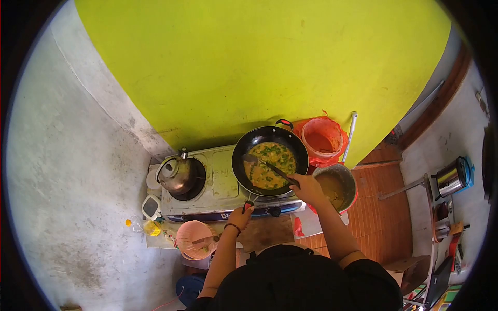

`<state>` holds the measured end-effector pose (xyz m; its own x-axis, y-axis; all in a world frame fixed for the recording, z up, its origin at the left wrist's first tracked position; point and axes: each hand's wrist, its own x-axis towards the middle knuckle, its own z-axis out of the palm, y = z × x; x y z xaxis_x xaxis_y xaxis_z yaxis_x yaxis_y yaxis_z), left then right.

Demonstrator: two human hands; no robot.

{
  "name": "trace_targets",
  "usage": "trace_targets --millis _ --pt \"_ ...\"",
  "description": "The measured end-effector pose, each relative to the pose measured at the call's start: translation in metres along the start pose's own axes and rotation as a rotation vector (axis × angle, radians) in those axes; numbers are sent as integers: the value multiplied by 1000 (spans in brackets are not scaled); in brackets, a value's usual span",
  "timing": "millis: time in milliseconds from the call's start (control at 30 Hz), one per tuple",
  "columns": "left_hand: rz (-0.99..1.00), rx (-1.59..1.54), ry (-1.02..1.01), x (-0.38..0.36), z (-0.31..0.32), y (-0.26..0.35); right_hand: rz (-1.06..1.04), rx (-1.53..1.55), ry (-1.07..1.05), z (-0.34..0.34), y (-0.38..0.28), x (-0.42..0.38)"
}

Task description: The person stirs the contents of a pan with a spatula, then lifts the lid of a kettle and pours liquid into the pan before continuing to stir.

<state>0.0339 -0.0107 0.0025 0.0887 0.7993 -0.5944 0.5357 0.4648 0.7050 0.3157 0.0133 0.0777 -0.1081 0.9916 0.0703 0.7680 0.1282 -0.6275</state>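
Note:
A black frying pan [243, 142] sits on the right burner of the gas stove [223, 161]. In it lies a yellowish mixture [267, 176] with green pieces, spread over the bottom. My left hand [240, 217] is closed round the pan's black and red handle [248, 205], at the stove's front edge. With my right hand [308, 188] I grip a dark-handled spatula [280, 172]. Its blade rests in the mixture at the left part of the pan. A second, looped handle [284, 123] stands at the pan's far side.
On the left burner stands a metal kettle [177, 173]. A pink basket [194, 240] is beside my left forearm. Right of the pan are a red-lined tub [322, 137] and a pot of brownish batter [334, 187]. An oil bottle [150, 228] is at the left; a green wall [259, 62] rises behind.

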Motion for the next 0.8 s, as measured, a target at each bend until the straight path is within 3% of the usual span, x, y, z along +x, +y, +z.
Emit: trace_targets --millis 233,333,433,600,800 --pt "-9 6 -3 3 1 -3 -81 95 -121 -14 -3 -9" --pt "-20 8 0 0 0 1 -14 95 -249 -46 -12 -18" --pt "-13 15 10 1 1 0 -40 205 -212 -65 -6 -30" --pt "-22 14 16 0 0 2 -7 108 -153 -89 10 -38" --pt "8 7 24 6 3 -6 -34 -142 -144 -118 -31 -50"
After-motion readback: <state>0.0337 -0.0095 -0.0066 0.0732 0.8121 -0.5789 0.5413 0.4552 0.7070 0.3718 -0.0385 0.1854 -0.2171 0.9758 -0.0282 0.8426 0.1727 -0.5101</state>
